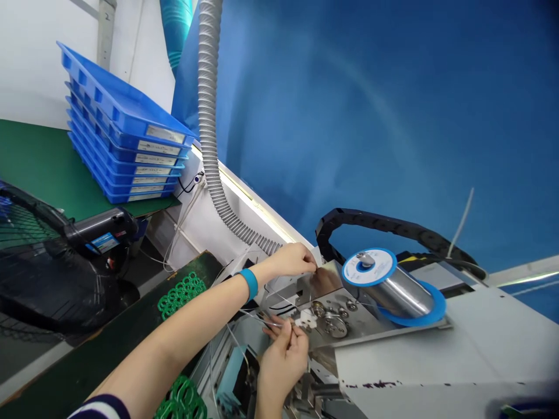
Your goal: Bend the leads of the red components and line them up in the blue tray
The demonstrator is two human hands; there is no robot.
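Observation:
My left hand [293, 259], above a teal wristband, has its fingers closed at the upper left edge of a metal feeder plate [362, 323]; what they pinch is too small to tell. Lower down, my right hand [283, 355] pinches at a thin clear tube [262, 318] beside a white fitting [307, 319]. Small metal rollers [336, 326] sit on the plate just right of that hand. A spool of silver wire [404, 291] with blue flanges stands on the plate's right side.
Stacked blue trays [126, 134] stand on a green table at the left, above a black fan [87, 244]. Green ring-shaped parts [181, 294] lie left of my forearm. A grey corrugated hose [209, 105] hangs down behind; a black cable chain [384, 221] arches behind the spool.

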